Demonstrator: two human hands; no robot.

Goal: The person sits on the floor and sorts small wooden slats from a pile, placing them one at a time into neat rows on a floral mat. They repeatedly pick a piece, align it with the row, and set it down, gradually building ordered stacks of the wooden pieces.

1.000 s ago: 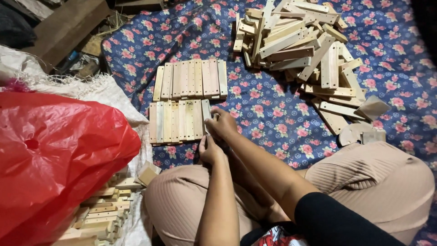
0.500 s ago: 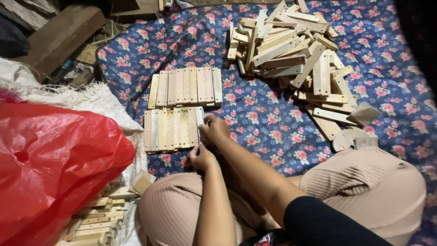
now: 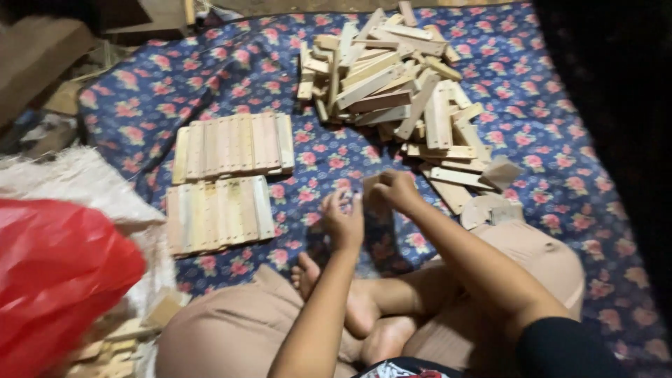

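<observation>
wooden slat (image 3: 371,190) | small, pale | held upright, apparently, between both hands | above floral cloth

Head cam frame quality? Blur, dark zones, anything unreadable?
Head view: motion blur throughout, worst on the left hand and right hand, so finger detail is soft. The right edge and top-left corner fall into deep shadow. The wood-strip pile and floral cloth are evenly lit, no glare. The red bag is blurred, nearly featureless.

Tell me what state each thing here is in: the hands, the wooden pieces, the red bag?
Left hand: raised, fingers spread, empty as far as shows.
Right hand: closed on a small wooden piece.
Two rows of slats: laid flat, side by side.
Pile of slats: loose, jumbled.
Red bag: bulging.
</observation>
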